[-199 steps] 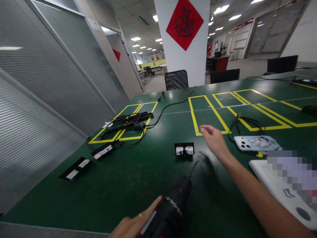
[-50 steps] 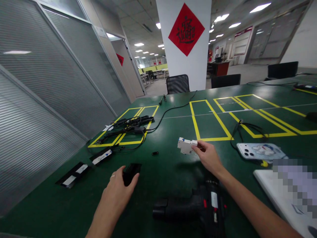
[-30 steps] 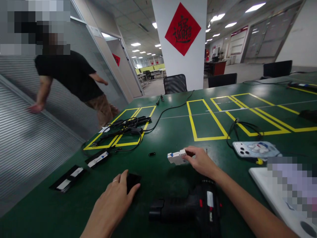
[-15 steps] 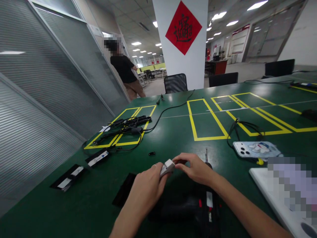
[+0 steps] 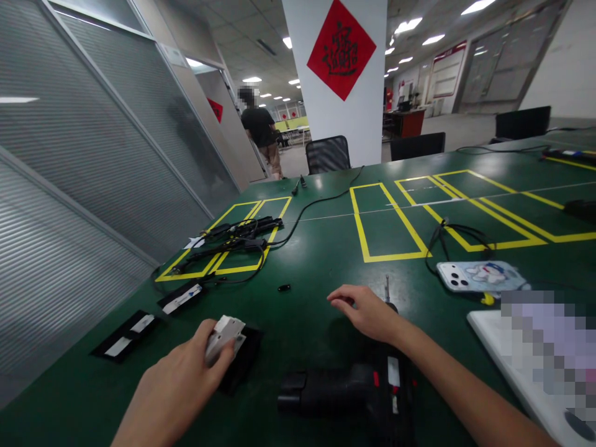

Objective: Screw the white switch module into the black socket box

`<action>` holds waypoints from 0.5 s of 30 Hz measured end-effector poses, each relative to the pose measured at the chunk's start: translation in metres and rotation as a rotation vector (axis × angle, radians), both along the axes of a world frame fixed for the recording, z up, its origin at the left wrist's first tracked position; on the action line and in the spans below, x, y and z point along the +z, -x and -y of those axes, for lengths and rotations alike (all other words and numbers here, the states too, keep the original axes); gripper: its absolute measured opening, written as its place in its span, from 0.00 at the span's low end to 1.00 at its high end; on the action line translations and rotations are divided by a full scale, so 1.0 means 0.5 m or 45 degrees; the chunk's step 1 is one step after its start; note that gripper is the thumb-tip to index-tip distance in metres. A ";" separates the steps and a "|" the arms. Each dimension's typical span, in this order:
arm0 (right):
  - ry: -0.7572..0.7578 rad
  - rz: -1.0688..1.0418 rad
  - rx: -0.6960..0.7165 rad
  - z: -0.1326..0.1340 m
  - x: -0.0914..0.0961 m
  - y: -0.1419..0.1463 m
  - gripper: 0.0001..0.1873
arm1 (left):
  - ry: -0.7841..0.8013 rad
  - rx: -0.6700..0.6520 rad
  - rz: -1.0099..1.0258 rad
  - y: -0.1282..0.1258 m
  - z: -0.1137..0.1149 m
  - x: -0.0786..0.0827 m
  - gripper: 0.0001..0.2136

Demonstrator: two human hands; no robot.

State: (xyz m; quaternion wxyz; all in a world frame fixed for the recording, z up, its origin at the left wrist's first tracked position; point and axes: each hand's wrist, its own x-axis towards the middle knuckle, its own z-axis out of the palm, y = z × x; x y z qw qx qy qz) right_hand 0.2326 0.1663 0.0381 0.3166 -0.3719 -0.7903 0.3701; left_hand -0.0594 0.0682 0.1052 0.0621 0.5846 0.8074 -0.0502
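Note:
My left hand [image 5: 186, 375] is closed around a small white-grey box-shaped part [image 5: 226, 330], held between thumb and fingers. Just below it lies a flat black piece [image 5: 246, 360] on the green table [image 5: 186, 410]. My right hand [image 5: 361, 307] hovers over the table with its fingers pinched together; whether anything small is between them is hidden. Under my right forearm rests a black power drill [image 5: 335, 391], its thin metal bit [image 5: 387, 287] pointing away from me. A small black oval piece [image 5: 284, 287] lies ahead, between my hands.
A tangle of black cables [image 5: 242, 239] lies within yellow tape at the left. Two flat black pieces with white labels [image 5: 125, 338] are nearer me. On the right sit a phone [image 5: 482, 276] and a white device [image 5: 493, 347]. A person [image 5: 261, 130] stands beyond the table.
My left hand has moved left and down with the white-grey part, away from my right hand, which stays nearly in place. The person in the background has moved farther away.

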 end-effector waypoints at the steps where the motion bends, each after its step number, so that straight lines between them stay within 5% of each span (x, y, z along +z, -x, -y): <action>1: 0.001 0.008 0.005 0.000 -0.002 0.000 0.12 | 0.006 0.017 -0.019 -0.001 0.002 0.001 0.24; 6: -0.023 0.046 -0.004 -0.003 -0.011 -0.001 0.12 | 0.024 0.092 -0.074 0.006 0.005 -0.003 0.25; 15: -0.040 0.173 -0.029 -0.007 -0.014 0.001 0.13 | -0.047 -0.012 0.090 -0.015 -0.001 -0.059 0.21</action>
